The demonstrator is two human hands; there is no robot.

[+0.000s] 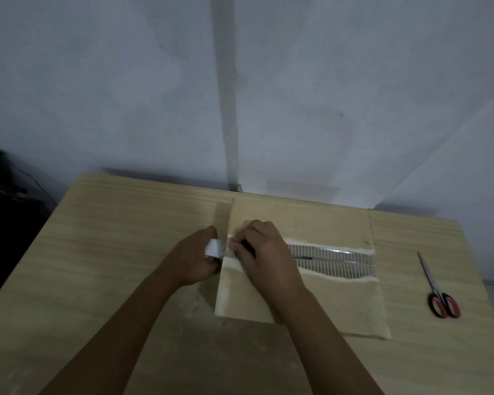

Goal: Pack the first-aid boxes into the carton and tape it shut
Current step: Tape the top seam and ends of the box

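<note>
A brown carton (311, 297) lies closed on the wooden table (126, 238). A torn strip along its middle seam shows ribbed cardboard under clear tape (334, 259). My left hand (194, 260) grips a white tape roll (215, 248) just off the carton's left edge. My right hand (264, 252) rests on the carton's left end, its fingers pinching something small and dark at the seam beside the roll. No first-aid boxes are visible.
Scissors (437, 292) with red and black handles lie on the table to the right of the carton. A pale wall stands right behind the table. A dark object (9, 201) sits off the table's left side.
</note>
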